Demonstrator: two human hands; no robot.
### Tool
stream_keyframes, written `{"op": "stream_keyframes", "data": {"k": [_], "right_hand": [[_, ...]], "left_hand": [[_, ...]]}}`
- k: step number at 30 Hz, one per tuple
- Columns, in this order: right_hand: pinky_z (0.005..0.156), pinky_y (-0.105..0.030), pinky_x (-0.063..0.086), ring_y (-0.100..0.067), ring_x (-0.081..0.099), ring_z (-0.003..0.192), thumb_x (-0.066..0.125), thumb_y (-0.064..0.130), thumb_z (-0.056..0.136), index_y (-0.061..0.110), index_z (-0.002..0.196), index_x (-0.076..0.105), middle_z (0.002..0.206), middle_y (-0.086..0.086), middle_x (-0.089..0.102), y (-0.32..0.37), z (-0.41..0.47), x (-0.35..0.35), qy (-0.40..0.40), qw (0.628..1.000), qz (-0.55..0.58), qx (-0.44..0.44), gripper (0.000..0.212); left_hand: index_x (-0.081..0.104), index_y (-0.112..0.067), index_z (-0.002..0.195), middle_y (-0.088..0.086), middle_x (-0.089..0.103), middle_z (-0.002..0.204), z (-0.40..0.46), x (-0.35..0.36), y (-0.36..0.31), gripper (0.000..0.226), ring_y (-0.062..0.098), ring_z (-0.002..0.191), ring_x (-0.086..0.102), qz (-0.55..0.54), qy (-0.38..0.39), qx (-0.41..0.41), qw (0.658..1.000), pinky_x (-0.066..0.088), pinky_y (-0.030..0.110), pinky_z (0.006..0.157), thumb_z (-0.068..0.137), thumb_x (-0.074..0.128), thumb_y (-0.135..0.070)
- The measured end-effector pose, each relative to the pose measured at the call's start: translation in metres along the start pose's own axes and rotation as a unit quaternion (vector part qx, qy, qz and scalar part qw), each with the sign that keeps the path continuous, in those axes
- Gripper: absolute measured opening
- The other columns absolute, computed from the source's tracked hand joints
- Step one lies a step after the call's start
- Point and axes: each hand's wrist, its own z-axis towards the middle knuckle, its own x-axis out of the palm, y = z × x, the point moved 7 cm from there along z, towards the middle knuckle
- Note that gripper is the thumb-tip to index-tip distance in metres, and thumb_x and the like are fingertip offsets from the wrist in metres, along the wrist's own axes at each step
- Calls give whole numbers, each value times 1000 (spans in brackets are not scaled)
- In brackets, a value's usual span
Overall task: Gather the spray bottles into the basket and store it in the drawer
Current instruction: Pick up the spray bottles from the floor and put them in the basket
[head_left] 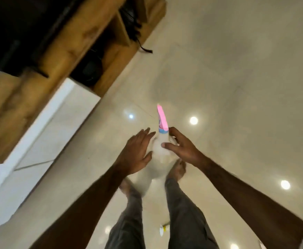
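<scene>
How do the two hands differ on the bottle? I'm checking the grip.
The left hand lies flat with straight fingers against the side of the spray bottle; the right hand curls thumb and fingers round its neck. The left sits lower, the right nearer the pink sprayer. Both touch it.

Warm indoor light, fairly bright. Ceiling lamps glare as round spots on glossy floor (237,87). Heavy motion blur thruout, esp. far-left cabinet (60,56); wide-angle stretch at edges. Soft shadows only.
</scene>
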Motion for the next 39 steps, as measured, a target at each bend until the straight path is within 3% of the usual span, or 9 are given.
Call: {"op": "stream_keyframes", "data": {"k": [5, 10, 14, 21, 24, 29, 34, 37, 39], "right_hand": [[98, -26, 50, -1, 62, 109, 72, 39, 87, 40, 126, 53, 120, 19, 65, 123, -24, 80, 55, 997, -9, -55, 43], [95, -27, 52, -8, 63, 111, 71, 34, 90, 29, 126, 53, 120, 12, 66, 202, -42, 218, 129, 985, -57, -104, 40], [90, -25, 51, -2, 63, 107, 72, 37, 88, 28, 121, 54, 116, 16, 67, 243, -58, 356, 199, 962, -132, -136, 38], [92, -28, 53, -12, 63, 111, 81, 34, 79, 27, 143, 34, 126, 5, 61, 299, -84, 566, 289, 914, -208, -196, 79], [89, -22, 54, -7, 62, 111, 82, 31, 78, 32, 140, 40, 128, 17, 59, 315, -86, 639, 323, 900, -217, -200, 75], [75, -7, 51, 5, 63, 96, 88, 33, 70, 48, 110, 55, 101, 38, 62, 328, -58, 741, 337, 886, -244, -205, 55], [78, -14, 49, 0, 63, 95, 89, 28, 70, 28, 133, 50, 109, 19, 61, 333, -1, 830, 311, 888, -266, -209, 74], [66, 0, 44, 9, 61, 86, 89, 19, 70, 28, 122, 51, 101, 18, 59, 340, 46, 873, 279, 895, -283, -203, 65], [66, 4, 40, 1, 62, 80, 89, 13, 68, 24, 116, 52, 97, 14, 60, 346, 80, 898, 255, 891, -308, -214, 61]], "left_hand": [[22, -25, 155, -4, 29, 161, -107, -86, 23, 79, 11, 145, 34, -160, -76, -68, 982, 35, 33, 117, 90, 62, -46], [30, -32, 146, -11, 39, 143, -232, -122, 83, 86, -1, 124, 43, -254, -199, -144, 936, 37, 10, 97, 75, 72, -58], [38, -33, 138, -12, 44, 137, -359, -130, 153, 83, 4, 117, 50, -272, -280, -213, 896, 46, 22, 94, 69, 77, -57], [37, -36, 135, -16, 42, 133, -546, -143, 249, 81, 6, 116, 49, -267, -343, -277, 857, 42, 16, 89, 69, 81, -53], [37, -32, 138, -10, 43, 139, -600, -147, 286, 83, 8, 116, 51, -271, -360, -301, 841, 46, 22, 90, 70, 81, -52], [32, -24, 145, -1, 37, 148, -660, -146, 362, 87, 14, 126, 47, -273, -370, -324, 827, 42, 25, 98, 76, 81, -44], [31, -21, 149, 2, 36, 153, -701, -142, 458, 74, 16, 136, 40, -299, -374, -368, 797, 32, 25, 110, 88, 72, -34], [36, -16, 148, 6, 40, 150, -730, -143, 518, 62, 18, 136, 41, -272, -372, -391, 796, 29, 22, 110, 95, 64, -29], [42, -13, 144, 8, 44, 145, -747, -148, 560, 54, 23, 134, 45, -252, -366, -399, 802, 35, 31, 112, 96, 62, -25]]}}
